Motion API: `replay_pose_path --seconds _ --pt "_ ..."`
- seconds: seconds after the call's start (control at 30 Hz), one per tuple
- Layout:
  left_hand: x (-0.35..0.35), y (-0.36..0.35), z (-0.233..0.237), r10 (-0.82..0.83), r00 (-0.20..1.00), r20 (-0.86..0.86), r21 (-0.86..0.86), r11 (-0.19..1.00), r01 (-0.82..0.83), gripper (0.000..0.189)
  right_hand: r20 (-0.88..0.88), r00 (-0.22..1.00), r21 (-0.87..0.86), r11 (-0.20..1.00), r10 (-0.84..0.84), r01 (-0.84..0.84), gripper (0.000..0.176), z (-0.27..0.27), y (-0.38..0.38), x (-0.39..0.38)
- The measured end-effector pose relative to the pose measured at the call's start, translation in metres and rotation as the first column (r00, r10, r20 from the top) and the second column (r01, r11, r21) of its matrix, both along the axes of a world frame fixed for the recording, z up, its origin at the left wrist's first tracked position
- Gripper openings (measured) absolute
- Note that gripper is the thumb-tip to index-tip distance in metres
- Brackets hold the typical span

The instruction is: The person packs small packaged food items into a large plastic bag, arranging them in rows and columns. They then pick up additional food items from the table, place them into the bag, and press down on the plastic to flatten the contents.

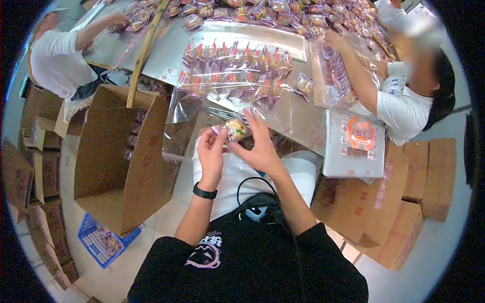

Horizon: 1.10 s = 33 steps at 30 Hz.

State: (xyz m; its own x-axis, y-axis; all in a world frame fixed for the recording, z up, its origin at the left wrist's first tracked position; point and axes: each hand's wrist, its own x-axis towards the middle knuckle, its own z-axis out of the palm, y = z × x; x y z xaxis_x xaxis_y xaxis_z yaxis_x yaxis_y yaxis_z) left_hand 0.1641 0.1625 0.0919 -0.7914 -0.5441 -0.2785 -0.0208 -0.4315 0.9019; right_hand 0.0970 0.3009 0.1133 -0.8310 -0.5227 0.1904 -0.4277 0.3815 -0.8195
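Note:
My left hand [211,151] and my right hand [261,146] meet in front of my chest, both gripping one small wrapped snack packet [235,129] between their fingertips. A black band sits on my left wrist. Just beyond my hands lies a large clear plastic bag [233,70] filled with several rows of purple-and-red wrapped snacks, resting on the metal table [172,48]. A single loose packet [304,83] lies to the right of that bag.
An open cardboard box [121,156] stands at my left, with stacked cartons [40,171] and a blue crate [98,242] beyond. More cartons [399,202] sit at my right. Two other people work at the table, one far left [58,55], one right [404,96].

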Motion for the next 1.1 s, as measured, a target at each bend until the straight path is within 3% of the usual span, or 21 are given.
replay_pose_path --seconds 0.07,0.17,0.23,0.33,0.43,0.47,0.53,0.57,0.6,0.63,0.67,0.7,0.73,0.77,0.83,0.87,0.9,0.97,1.0,1.1 --pt "-0.002 -0.003 -0.005 -0.015 0.999 0.041 0.063 0.998 0.013 0.028 -0.045 0.998 0.068 0.997 0.042 -0.038 0.093 0.007 0.000 0.003" --pt "-0.008 -0.008 0.018 -0.069 0.996 0.050 0.324 0.945 0.049 0.026 -0.231 0.971 0.289 0.957 0.061 0.009 0.089 0.010 0.002 0.005" --pt "-0.012 -0.019 -0.001 -0.180 0.982 0.053 0.299 0.941 0.156 0.028 -0.381 0.918 0.466 0.881 0.113 0.085 0.084 0.001 0.004 0.005" --pt "-0.022 -0.032 -0.017 -0.263 0.965 -0.002 0.382 0.892 0.243 0.033 -0.472 0.881 0.386 0.908 0.040 0.165 0.072 0.001 0.003 0.007" --pt "-0.035 -0.044 -0.027 -0.325 0.946 -0.025 0.341 0.887 0.313 0.038 -0.652 0.754 0.283 0.949 0.083 0.140 0.065 -0.009 0.011 0.002" --pt "-0.037 -0.047 -0.031 -0.374 0.924 -0.082 0.337 0.862 0.379 0.038 -0.574 0.817 0.230 0.968 0.053 0.098 0.064 -0.015 0.014 0.000" --pt "-0.041 -0.050 -0.016 -0.417 0.908 -0.021 0.237 0.881 0.410 0.037 -0.389 0.921 0.109 0.994 0.017 0.028 0.063 -0.021 0.020 -0.001" --pt "-0.043 -0.051 -0.011 -0.434 0.901 0.013 0.187 0.886 0.424 0.037 -0.348 0.936 0.122 0.987 -0.051 0.100 0.062 -0.024 0.023 0.001" --pt "-0.049 -0.046 -0.011 -0.368 0.930 0.015 0.016 0.930 0.368 0.037 -0.308 0.944 0.139 0.976 -0.119 0.168 0.062 -0.022 0.025 0.004" --pt "-0.051 -0.045 -0.010 -0.335 0.942 0.016 -0.293 0.899 0.325 0.038 -0.267 0.945 0.161 0.958 -0.188 0.236 0.061 -0.020 0.027 0.006" --pt "-0.053 -0.044 -0.008 -0.304 0.953 0.007 -0.573 0.779 0.253 0.040 -0.045 0.979 0.157 0.967 -0.197 0.202 0.056 -0.018 0.027 0.004" --pt "-0.055 -0.043 -0.006 -0.278 0.960 -0.013 -0.798 0.582 0.158 0.042 0.095 0.970 0.052 0.974 -0.224 0.220 0.056 -0.011 0.025 0.005" --pt "-0.059 -0.047 -0.005 -0.294 0.950 -0.105 -0.872 0.487 0.054 0.053 0.238 0.943 -0.053 0.967 -0.232 0.251 0.055 -0.002 0.018 0.006" --pt "-0.058 -0.048 -0.003 -0.333 0.930 -0.153 -0.792 0.605 0.086 0.054 0.375 0.900 -0.153 0.943 -0.221 0.296 0.055 0.002 0.012 0.008" --pt "-0.057 -0.047 0.008 -0.392 0.883 -0.259 -0.589 0.789 0.177 0.056 0.281 0.922 -0.187 0.927 -0.266 0.324 0.059 -0.020 0.004 0.002" --pt "-0.061 -0.044 -0.001 -0.404 0.869 -0.287 -0.652 0.747 0.132 0.058 0.239 0.926 -0.194 0.921 -0.291 0.339 0.062 -0.027 0.001 -0.002" --pt "-0.064 -0.041 0.001 -0.383 0.890 -0.247 -0.782 0.621 0.050 0.058 0.200 0.928 -0.201 0.914 -0.314 0.352 0.064 -0.033 -0.003 -0.006" --pt "-0.071 -0.035 0.000 -0.312 0.932 -0.185 -0.950 0.299 -0.089 0.059 0.175 0.912 -0.269 0.873 -0.370 0.406 0.064 -0.047 -0.013 -0.011" --pt "-0.077 -0.036 0.005 -0.295 0.949 -0.109 -0.989 0.126 -0.075 0.058 0.163 0.903 -0.300 0.852 -0.397 0.429 0.064 -0.050 -0.015 -0.011" --pt "-0.095 -0.025 0.026 -0.179 0.979 -0.097 -0.994 -0.025 -0.103 0.055 -0.212 0.893 -0.138 0.917 -0.397 0.375 0.062 -0.026 -0.013 -0.002"
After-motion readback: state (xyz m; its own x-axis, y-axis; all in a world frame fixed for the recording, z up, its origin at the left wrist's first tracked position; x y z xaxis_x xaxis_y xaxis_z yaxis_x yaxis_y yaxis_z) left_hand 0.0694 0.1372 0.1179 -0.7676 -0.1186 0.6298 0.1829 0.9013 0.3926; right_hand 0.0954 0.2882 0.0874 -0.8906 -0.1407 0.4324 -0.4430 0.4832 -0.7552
